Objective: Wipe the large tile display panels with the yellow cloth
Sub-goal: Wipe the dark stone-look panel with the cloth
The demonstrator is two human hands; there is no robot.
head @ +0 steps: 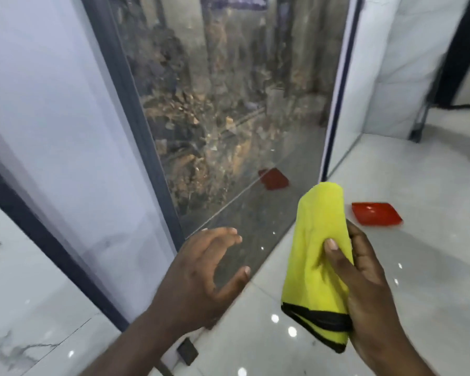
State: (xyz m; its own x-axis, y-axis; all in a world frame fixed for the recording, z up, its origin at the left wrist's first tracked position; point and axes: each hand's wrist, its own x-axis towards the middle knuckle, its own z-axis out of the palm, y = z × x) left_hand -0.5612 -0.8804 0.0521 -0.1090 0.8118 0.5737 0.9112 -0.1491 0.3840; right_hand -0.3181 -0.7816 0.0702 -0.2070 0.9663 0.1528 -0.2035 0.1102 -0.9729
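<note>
One yellow cloth [318,240] is near and right, folded into a long bundle and held upright in the right grip [369,289]. The thumb [334,251] presses across its front and the fingers wrap behind. Its black-edged end hangs below the palm, and its top end stands free, apart from every panel.

The left grip [198,278] holds nothing. Its fingers are spread and loosely curved in front of the low corner of the dark panel [228,90]; I cannot tell whether it touches.

Three panels stand in a row: a pale lilac panel [52,118] on the left, the dark one with brown mottling in the middle, and a white marbled panel [385,63] far right. Dark frame strips run between them. A fourth marbled surface shows at the near left edge.

One red object [376,213] lies on the glossy floor [418,267] right of the cloth. Its reflection [273,179] shows in the dark panel.
</note>
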